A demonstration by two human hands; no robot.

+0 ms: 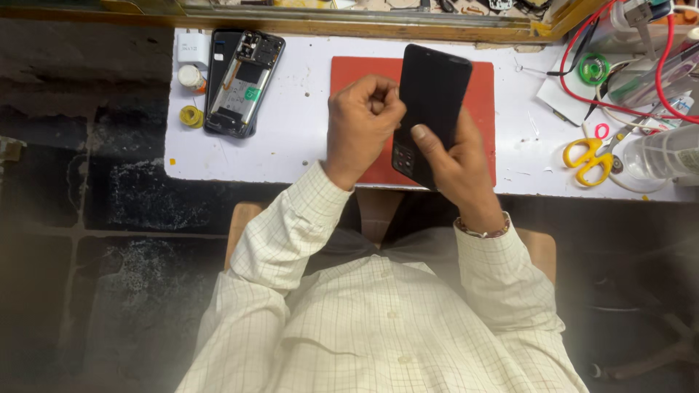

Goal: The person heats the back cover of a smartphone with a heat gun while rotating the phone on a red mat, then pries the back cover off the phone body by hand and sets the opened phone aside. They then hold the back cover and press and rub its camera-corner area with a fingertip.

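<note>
Over a white worktable (291,156) with a red mat (364,73), the right hand (455,164) grips a black phone (429,105) upright, the left hand (360,124) curled shut against its left edge.

A white counter (298,145) runs across the upper part of the view, with a wooden ledge (349,28) along its far edge at 12 o'clock. A red mat (357,76) lies near its middle. Toward 10 o'clock an opened phone (244,81) lies with its insides showing, a white charger block (192,49) just beside its far end, and a small white bottle (192,77) and a yellow roll of tape (192,116) at its left. Toward 3 o'clock lie yellow-handled scissors (588,159), a green ring (594,69), red wires (575,80) and a clear plastic container (659,156).
</note>
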